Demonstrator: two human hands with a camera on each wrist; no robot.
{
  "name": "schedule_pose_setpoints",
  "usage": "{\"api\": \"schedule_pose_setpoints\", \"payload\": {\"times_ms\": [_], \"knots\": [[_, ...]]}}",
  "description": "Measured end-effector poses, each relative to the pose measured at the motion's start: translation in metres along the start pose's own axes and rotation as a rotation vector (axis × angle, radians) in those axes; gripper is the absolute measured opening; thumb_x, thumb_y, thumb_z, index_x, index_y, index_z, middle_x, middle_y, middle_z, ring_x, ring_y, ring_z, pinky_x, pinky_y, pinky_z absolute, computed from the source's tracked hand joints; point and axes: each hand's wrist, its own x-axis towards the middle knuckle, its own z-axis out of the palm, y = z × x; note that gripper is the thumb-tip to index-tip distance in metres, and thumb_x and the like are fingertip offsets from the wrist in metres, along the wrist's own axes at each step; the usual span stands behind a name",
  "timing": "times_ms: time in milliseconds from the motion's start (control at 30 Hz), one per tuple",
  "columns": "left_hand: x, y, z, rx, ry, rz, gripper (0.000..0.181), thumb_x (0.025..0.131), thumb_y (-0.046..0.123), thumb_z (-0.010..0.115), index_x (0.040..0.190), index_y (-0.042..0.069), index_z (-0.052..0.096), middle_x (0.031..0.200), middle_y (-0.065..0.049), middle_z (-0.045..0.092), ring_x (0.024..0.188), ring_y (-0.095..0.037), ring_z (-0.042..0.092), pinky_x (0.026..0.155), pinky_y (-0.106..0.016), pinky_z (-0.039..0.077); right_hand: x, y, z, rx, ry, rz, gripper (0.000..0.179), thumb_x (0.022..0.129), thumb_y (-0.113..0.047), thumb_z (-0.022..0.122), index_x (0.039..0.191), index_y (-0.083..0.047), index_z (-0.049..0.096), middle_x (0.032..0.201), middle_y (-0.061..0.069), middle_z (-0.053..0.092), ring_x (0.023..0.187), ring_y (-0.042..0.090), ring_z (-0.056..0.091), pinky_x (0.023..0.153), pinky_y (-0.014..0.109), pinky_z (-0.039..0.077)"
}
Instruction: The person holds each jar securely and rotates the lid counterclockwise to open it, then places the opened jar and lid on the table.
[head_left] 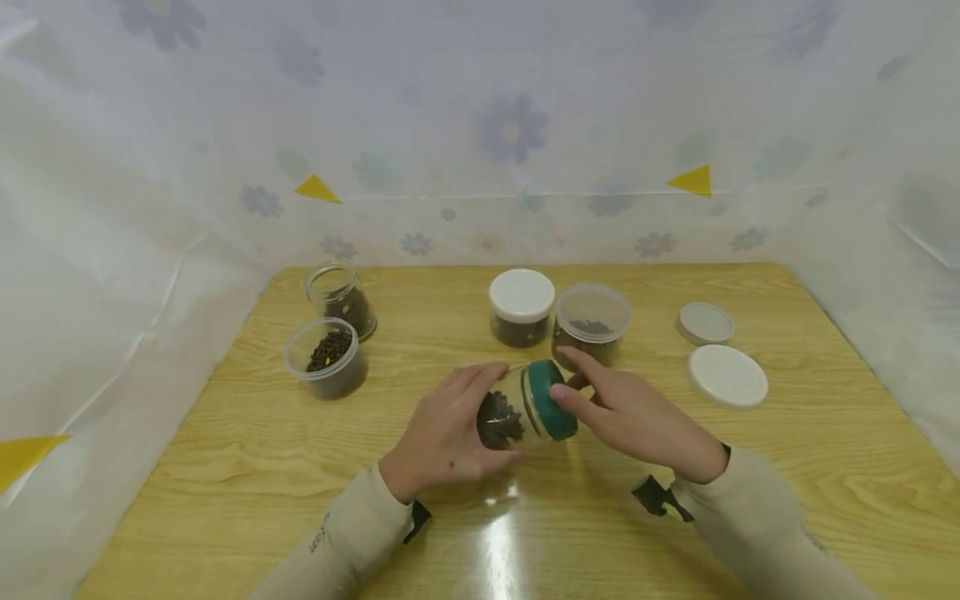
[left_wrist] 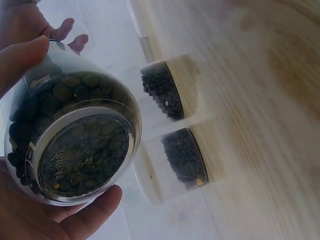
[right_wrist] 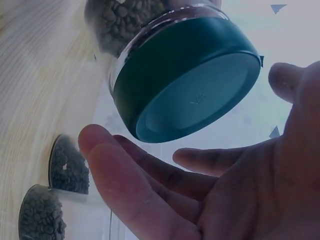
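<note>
Green screw-type lid (head_left: 553, 400), smooth and round, sits on a clear jar (head_left: 516, 383) that is held tilted well over on its side above the middle of the bench (head_left: 225, 467), base to the left, lid to the right. Inside: dark, flattened, rounded pieces (head_left: 501, 421), slumped toward the base; base has a ring and embossed marks, and the lid top has a small mark at its centre. Left hand (head_left: 450, 429): grip curled round the jar body, thumb on one side, fingers on the other. Right hand (head_left: 630, 412): grip spread, fingers and thumb apart around the lid end, pinching nothing. Behind the jar, a white-lidded container (head_left: 519, 329) with clear walls, dark contents low down; just beside it a clear straight-walled tub (head_left: 588, 343), also part filled with dark bits, pale top, hard to tell if covered. At left, a lidless glass jar (head_left: 356, 315) with a thick threaded neck, dark fill, and in front of it a lidless plastic tub (head_left: 339, 383) of small brown pellets (head_left: 330, 347) with a yellow speck among them. At right, two loose round lids lie flat: a small greyish lid (head_left: 705, 323), a larger white lid (head_left: 727, 377) nearer. Bench is yellowish wood grain, glossy; behind it a flower-printed translucent sheet (head_left: 420, 100).
</note>
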Motion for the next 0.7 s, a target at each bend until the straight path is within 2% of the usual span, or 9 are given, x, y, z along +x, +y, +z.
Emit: {"api": "schedule_pose_setpoints", "payload": {"times_ms": [167, 233, 333, 467, 600, 700], "knots": [[-0.0020, -0.0008, -0.0008, 0.005, -0.004, -0.008, 0.098, 0.062, 0.048, 0.090, 0.143, 0.014, 0.047, 0.137, -0.006, 0.059, 0.124, -0.021, 0.057, 0.088, -0.041, 0.057, 0.0016, -0.0031, 0.0018, 0.008, -0.025, 0.020, 0.078, 0.094, -0.061, 0.054, 0.155, -0.017, 0.032, 0.124, 0.009, 0.068, 0.094, 0.014, 0.068, 0.075, 0.033, 0.054], [-0.0028, -0.0012, -0.0011, 0.006, -0.006, -0.009, 0.098, 0.062, 0.047, 0.090, 0.143, 0.014, 0.047, 0.137, -0.006, 0.059, 0.123, -0.021, 0.058, 0.087, -0.041, 0.057, 0.0019, -0.0024, 0.0027, 0.011, -0.022, -0.016, 0.083, 0.090, -0.059, 0.063, 0.154, -0.016, 0.033, 0.126, 0.008, 0.066, 0.093, 0.012, 0.067, 0.071, 0.029, 0.054], [-0.0037, -0.0022, -0.0011, 0.011, -0.006, -0.009, 0.097, 0.062, 0.048, 0.090, 0.143, 0.013, 0.048, 0.136, -0.006, 0.059, 0.122, -0.020, 0.058, 0.087, -0.040, 0.057, 0.0017, -0.0003, 0.0044, -0.020, 0.002, -0.118, 0.085, 0.086, -0.050, 0.072, 0.154, -0.017, 0.033, 0.133, 0.007, 0.060, 0.096, 0.013, 0.065, 0.069, 0.024, 0.053], [-0.0046, -0.0034, -0.0014, 0.018, -0.004, -0.009, 0.095, 0.063, 0.049, 0.089, 0.142, 0.012, 0.048, 0.136, -0.006, 0.060, 0.120, -0.020, 0.059, 0.085, -0.037, 0.058, 0.0011, 0.0021, 0.0063, -0.075, 0.046, -0.241, 0.083, 0.085, -0.037, 0.077, 0.154, -0.019, 0.032, 0.142, 0.008, 0.052, 0.102, 0.016, 0.063, 0.071, 0.024, 0.054], [-0.0054, -0.0042, -0.0015, 0.013, -0.007, -0.016, 0.096, 0.064, 0.049, 0.088, 0.142, 0.013, 0.047, 0.136, -0.006, 0.059, 0.121, -0.020, 0.059, 0.087, -0.038, 0.057, 0.0015, 0.0025, 0.0072, -0.083, 0.059, -0.267, 0.083, 0.085, -0.036, 0.077, 0.153, -0.020, 0.032, 0.142, 0.007, 0.052, 0.102, 0.015, 0.062, 0.072, 0.026, 0.055], [-0.0071, -0.0050, -0.0027, -0.010, -0.027, -0.048, 0.098, 0.065, 0.049, 0.088, 0.145, 0.014, 0.044, 0.137, -0.004, 0.059, 0.123, -0.020, 0.058, 0.091, -0.040, 0.056, 0.0019, 0.0016, 0.0080, -0.078, 0.065, -0.269, 0.083, 0.085, -0.035, 0.078, 0.153, -0.020, 0.033, 0.141, 0.007, 0.053, 0.101, 0.015, 0.062, 0.072, 0.026, 0.055]]}}
